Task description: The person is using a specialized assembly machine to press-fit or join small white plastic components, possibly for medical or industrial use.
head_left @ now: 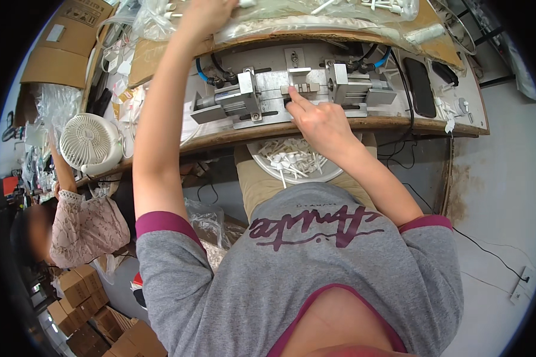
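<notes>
My left hand [211, 16] reaches far forward to the top edge, over a clear plastic bag [268, 27] with white plastic parts. Its fingertips are partly cut off, so I cannot tell what they hold. My right hand [323, 124] is at the metal fixture [272, 82] on the bench. Its index finger is stretched out and touches the small metal block [307, 88] in the middle; the other fingers are bent and partly hidden. Metal cylinder units stand on both sides of the block, the left unit [235, 95] and the right unit [354, 86].
A white tub [324, 174] of small white plastic pieces rests at my lap under the bench edge. A white fan [89, 143] stands to the left, a black phone [420, 88] lies to the right. Another person [89, 229] sits at the left, near cardboard boxes [80, 285].
</notes>
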A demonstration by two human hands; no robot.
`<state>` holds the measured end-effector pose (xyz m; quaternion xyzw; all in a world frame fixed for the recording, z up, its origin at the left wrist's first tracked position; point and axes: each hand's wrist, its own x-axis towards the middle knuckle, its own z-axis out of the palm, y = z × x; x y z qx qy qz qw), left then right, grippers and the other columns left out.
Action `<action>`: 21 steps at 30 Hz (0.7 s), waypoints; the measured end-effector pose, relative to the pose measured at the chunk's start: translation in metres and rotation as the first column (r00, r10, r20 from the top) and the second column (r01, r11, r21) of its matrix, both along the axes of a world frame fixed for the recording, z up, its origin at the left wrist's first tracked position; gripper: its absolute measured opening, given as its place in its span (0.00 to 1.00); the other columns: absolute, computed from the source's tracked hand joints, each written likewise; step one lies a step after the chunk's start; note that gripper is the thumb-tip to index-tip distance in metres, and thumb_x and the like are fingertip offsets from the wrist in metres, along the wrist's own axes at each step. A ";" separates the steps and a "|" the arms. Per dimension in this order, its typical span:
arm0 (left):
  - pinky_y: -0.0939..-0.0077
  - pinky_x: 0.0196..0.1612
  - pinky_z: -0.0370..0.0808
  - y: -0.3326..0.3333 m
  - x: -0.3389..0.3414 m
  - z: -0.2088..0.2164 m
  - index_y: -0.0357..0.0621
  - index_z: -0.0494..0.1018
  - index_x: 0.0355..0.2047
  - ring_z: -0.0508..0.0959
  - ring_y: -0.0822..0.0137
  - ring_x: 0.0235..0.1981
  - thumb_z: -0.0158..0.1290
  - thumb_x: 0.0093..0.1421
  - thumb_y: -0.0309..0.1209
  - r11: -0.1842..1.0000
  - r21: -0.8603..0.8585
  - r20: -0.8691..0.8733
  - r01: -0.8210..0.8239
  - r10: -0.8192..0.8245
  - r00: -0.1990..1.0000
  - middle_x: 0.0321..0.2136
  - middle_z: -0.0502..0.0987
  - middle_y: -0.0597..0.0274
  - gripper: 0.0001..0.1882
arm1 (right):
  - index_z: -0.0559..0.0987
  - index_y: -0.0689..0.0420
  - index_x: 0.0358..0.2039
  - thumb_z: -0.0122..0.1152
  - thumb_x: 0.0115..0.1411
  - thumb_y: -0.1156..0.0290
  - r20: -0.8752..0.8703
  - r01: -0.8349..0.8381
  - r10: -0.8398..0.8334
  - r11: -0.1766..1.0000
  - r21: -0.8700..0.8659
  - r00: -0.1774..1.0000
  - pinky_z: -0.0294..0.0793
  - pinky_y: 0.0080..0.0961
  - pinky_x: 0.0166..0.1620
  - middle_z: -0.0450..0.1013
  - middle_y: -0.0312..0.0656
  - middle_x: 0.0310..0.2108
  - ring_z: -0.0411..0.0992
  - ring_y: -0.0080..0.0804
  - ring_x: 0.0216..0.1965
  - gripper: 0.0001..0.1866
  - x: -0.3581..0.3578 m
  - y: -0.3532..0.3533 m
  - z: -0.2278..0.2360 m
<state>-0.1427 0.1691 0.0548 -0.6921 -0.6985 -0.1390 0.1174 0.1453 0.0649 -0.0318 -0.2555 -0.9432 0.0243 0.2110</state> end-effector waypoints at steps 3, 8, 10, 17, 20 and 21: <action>0.55 0.48 0.70 -0.012 0.029 0.001 0.37 0.74 0.38 0.74 0.43 0.44 0.47 0.65 0.47 0.993 0.013 0.140 0.116 -0.117 0.983 0.38 0.75 0.40 0.22 | 0.75 0.59 0.32 0.63 0.52 0.74 -0.039 0.000 -0.001 1.000 -0.028 0.999 0.77 0.31 0.25 0.75 0.48 0.51 0.77 0.39 0.21 0.08 0.004 0.001 -0.006; 0.55 0.39 0.74 -0.011 0.029 0.004 0.41 0.77 0.37 0.79 0.44 0.36 0.50 0.62 0.55 0.975 -0.095 0.206 0.201 -0.178 0.962 0.31 0.79 0.44 0.27 | 0.77 0.58 0.35 0.64 0.54 0.71 -0.032 -0.018 0.015 0.995 -0.094 0.999 0.78 0.32 0.28 0.73 0.45 0.54 0.78 0.39 0.24 0.09 0.005 0.000 -0.003; 0.54 0.40 0.71 -0.012 0.031 0.002 0.38 0.74 0.35 0.77 0.42 0.37 0.46 0.64 0.56 0.975 -0.060 0.252 0.214 -0.193 0.948 0.30 0.78 0.41 0.28 | 0.78 0.57 0.36 0.64 0.54 0.70 -0.075 -0.038 0.028 0.990 -0.139 0.997 0.78 0.32 0.31 0.73 0.44 0.55 0.78 0.39 0.26 0.09 0.008 0.004 0.000; 0.57 0.37 0.72 -0.020 0.045 -0.005 0.40 0.75 0.35 0.78 0.45 0.32 0.50 0.63 0.55 0.996 0.038 0.282 0.078 -0.086 0.956 0.26 0.79 0.46 0.26 | 0.80 0.58 0.39 0.66 0.55 0.64 -0.389 -0.137 -0.046 0.892 -0.431 0.920 0.77 0.30 0.34 0.77 0.44 0.45 0.78 0.33 0.27 0.14 0.010 0.009 0.026; 0.58 0.32 0.73 -0.016 0.037 -0.014 0.42 0.76 0.35 0.79 0.47 0.28 0.51 0.61 0.55 0.985 0.151 0.178 0.088 -0.114 0.977 0.25 0.80 0.51 0.25 | 0.80 0.59 0.38 0.67 0.56 0.62 -0.490 -0.171 -0.152 0.816 -0.552 0.858 0.75 0.25 0.31 0.78 0.43 0.40 0.75 0.28 0.25 0.15 0.008 0.018 0.040; 0.59 0.30 0.73 -0.015 0.037 -0.015 0.42 0.76 0.34 0.79 0.48 0.27 0.52 0.61 0.55 0.976 0.192 0.132 0.100 -0.127 0.983 0.25 0.80 0.52 0.25 | 0.81 0.60 0.37 0.67 0.56 0.63 -0.494 -0.177 -0.202 0.767 -0.617 0.846 0.72 0.21 0.30 0.78 0.41 0.35 0.74 0.24 0.24 0.14 0.008 0.018 0.047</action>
